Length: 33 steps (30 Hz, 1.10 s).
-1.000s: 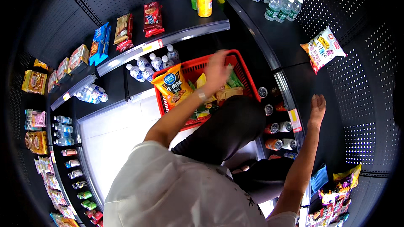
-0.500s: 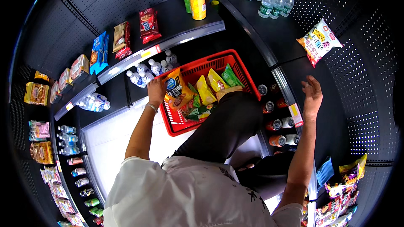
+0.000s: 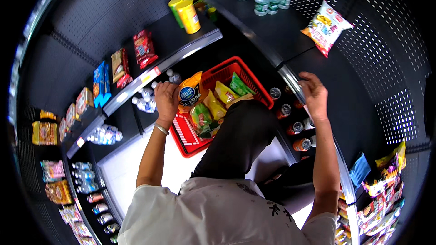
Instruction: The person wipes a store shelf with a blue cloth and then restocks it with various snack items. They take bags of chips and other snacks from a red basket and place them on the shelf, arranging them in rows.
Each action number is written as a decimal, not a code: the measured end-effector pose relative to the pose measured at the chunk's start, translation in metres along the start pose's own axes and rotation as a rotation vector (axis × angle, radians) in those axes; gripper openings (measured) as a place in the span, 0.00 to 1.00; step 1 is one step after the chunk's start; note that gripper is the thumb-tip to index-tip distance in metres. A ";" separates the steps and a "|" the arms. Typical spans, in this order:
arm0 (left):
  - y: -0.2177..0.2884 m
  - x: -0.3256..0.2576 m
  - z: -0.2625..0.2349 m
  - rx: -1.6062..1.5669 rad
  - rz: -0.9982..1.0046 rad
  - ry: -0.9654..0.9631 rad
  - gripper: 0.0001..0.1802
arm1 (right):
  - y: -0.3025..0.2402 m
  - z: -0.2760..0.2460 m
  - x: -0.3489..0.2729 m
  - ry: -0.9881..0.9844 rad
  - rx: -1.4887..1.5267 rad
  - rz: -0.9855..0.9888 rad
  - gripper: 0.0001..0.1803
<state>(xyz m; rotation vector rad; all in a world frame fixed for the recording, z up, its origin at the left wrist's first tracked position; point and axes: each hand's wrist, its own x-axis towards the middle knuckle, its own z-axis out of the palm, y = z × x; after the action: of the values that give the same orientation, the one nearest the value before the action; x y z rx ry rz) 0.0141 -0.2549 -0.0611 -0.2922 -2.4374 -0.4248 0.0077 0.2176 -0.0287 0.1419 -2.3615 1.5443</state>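
Over the left part of the red basket (image 3: 249, 71), an orange bag (image 3: 190, 91) is held at its left edge by the left hand (image 3: 166, 102), with the fingers bent and closed on the wrapper. The bag is tilted, and its lower part is set within the basket, beside yellow bags (image 3: 225, 91) and green bags (image 3: 200, 117). The near side of the basket is partly hidden by a dark-clad knee (image 3: 250, 124). The right hand (image 3: 313, 93) is held loosely open, its fingers partly curled, at the front edge of the right shelf (image 3: 349, 95); whether that edge is touched cannot be told. Below it, cans (image 3: 294, 129) are lined up, and farther back on the shelf a white bag (image 3: 326, 26) is laid. Near the left hand, bottles (image 3: 145, 103) are grouped under the upper shelf, where yellow and green tubs (image 3: 189, 17) are stood.
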 end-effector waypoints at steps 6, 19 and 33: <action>0.101 0.108 -0.029 -0.186 0.371 0.105 0.03 | -0.022 0.018 -0.005 -0.094 -0.123 -0.201 0.32; 0.247 0.235 0.028 -0.690 0.634 0.042 0.08 | -0.012 0.010 0.000 0.051 0.142 -0.085 0.33; 0.238 0.212 0.203 -1.288 -0.054 -0.484 0.14 | 0.030 0.019 0.055 0.424 0.044 0.086 0.35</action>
<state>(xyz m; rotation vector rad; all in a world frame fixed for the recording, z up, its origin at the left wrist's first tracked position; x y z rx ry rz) -0.1886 0.0617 -0.0242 -0.9248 -2.2235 -2.1104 -0.0562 0.2174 -0.0449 -0.2562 -2.0229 1.4901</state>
